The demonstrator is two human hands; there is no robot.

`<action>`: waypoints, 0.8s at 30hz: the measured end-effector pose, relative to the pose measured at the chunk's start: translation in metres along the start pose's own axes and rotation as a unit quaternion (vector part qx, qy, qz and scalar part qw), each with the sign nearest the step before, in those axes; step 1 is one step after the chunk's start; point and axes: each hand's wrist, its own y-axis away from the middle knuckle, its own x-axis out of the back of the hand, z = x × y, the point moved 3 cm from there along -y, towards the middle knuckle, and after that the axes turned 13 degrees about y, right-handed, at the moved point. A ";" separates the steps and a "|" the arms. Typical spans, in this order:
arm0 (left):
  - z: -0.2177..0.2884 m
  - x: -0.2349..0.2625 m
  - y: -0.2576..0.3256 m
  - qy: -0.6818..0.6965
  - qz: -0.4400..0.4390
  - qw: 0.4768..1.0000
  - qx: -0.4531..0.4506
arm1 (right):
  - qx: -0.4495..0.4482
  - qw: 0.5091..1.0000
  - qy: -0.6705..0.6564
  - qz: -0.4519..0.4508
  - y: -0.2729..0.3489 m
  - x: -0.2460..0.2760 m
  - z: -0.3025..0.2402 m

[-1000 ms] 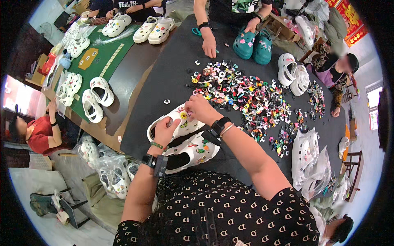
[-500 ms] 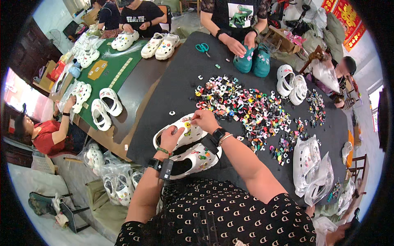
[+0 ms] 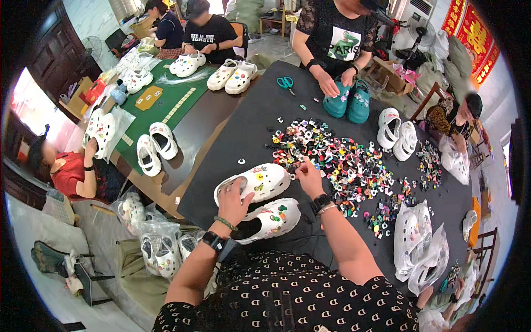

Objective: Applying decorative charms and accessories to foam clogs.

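Observation:
A white clog (image 3: 271, 188) with several colourful charms on its toe lies on the black table in front of me. My left hand (image 3: 234, 203) grips it around the foot opening, fingers inside and thumb outside. Its mate, another white clog (image 3: 279, 216) with cactus-like and other charms, lies just nearer to me. To the right of the toes, my right hand (image 3: 310, 178) is at the near-left edge of a spread pile of small shoe charms (image 3: 337, 160). Its fingertips are pinched together; whatever may be between them is too small to make out.
Across the black table (image 3: 221, 144), a person handles teal clogs (image 3: 338, 100) near teal scissors (image 3: 285, 83). White clogs (image 3: 397, 134) stand beyond the pile, and bagged white clogs (image 3: 412, 240) lie at right. Co-workers sit around a green-topped table (image 3: 166, 83) at left.
My right hand has left the clog's toe and moved right to the charm pile. My left hand has slid back along the clog toward its opening. The whole view has tilted up slightly.

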 end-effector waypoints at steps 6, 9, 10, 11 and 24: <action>0.017 0.036 0.019 -0.280 -0.221 0.933 0.051 | 0.110 0.979 0.172 0.023 0.039 0.023 0.044; 0.012 0.041 0.027 -0.299 -0.212 0.930 0.000 | 0.141 0.945 0.295 -0.019 0.057 0.021 0.047; 0.008 0.037 0.027 -0.300 -0.206 0.931 0.015 | 0.163 0.938 0.306 -0.009 0.065 0.018 0.043; 0.004 0.032 0.028 -0.306 -0.180 0.935 -0.009 | 0.185 0.931 0.316 0.003 0.071 0.018 0.041; -0.035 0.090 0.008 -0.240 -0.022 0.970 0.003 | 0.118 0.895 0.430 -0.019 0.099 0.000 0.037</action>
